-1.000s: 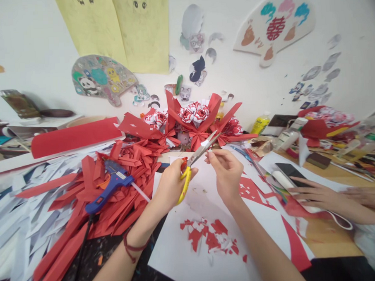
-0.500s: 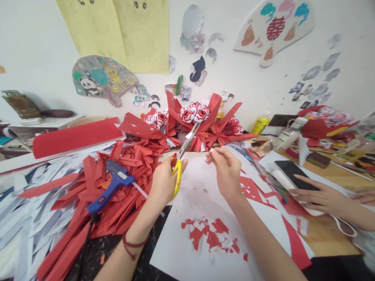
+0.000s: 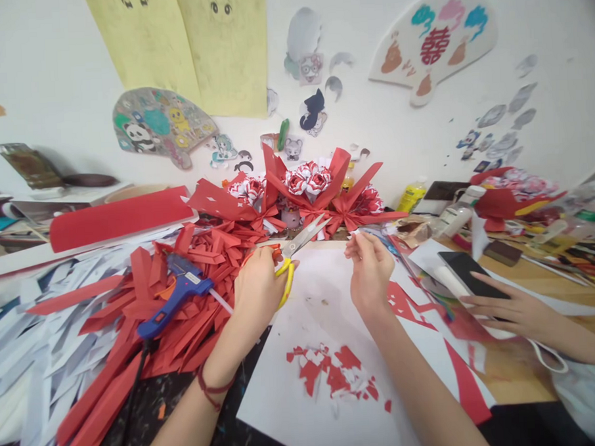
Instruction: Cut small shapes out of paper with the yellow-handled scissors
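Observation:
My left hand (image 3: 257, 284) is closed around a pair of scissors (image 3: 303, 239) with yellow and orange handles. Their blades point up and to the right, the tips slightly apart, over the back of a white sheet (image 3: 285, 381). To the right, my right hand (image 3: 372, 266) pinches a small piece of paper (image 3: 356, 233), of which only a whitish bit shows at the fingertips. The two hands are apart. Below them on the sheet lies a small heap of red and white paper scraps (image 3: 336, 372).
At left, a blue glue gun (image 3: 177, 294) rests on red folded strips (image 3: 111, 356) beside white strips (image 3: 32, 366). Red-wrapped paper flowers (image 3: 308, 180) stand at the back. Another person's hand (image 3: 508, 306) lies over a phone (image 3: 470, 278) at right.
The scissors have swung from pointing steeply upward to leaning lower and rightward, and their blades have parted. My right hand has moved a little to the right, away from them.

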`<state>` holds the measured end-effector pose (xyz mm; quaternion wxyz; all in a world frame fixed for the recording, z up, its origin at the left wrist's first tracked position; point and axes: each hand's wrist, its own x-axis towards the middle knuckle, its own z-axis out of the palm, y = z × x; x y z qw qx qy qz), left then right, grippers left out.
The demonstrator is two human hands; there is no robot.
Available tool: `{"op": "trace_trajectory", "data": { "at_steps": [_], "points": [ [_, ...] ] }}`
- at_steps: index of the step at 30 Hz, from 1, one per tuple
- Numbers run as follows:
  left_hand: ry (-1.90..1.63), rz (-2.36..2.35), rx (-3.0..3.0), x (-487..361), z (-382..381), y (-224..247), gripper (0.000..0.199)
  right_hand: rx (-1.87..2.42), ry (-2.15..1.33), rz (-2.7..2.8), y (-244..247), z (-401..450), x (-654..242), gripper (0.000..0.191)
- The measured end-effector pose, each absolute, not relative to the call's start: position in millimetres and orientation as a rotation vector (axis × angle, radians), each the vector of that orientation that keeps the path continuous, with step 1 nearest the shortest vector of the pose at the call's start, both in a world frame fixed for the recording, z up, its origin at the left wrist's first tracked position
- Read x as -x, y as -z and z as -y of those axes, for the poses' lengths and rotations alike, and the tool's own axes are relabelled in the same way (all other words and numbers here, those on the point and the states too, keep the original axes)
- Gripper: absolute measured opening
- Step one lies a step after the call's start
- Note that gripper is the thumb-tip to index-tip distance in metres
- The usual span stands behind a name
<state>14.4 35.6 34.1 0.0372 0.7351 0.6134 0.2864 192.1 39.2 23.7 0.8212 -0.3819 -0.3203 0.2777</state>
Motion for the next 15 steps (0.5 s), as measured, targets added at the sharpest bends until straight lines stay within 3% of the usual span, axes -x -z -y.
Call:
{"op": "trace_trajectory", "data": {
  "at_steps": [10,15],
  "points": [
    [-1.056,-1.722,-2.573,-13,-40,-33,0.038,0.826,-0.509,0.583,-19,-46,-204,0.019],
    [-1.172,-1.697,-2.886,-6,-40,-40,0.045,0.820,-0.626,0.445,-14,-57,-223,0.019]
  ]
}}
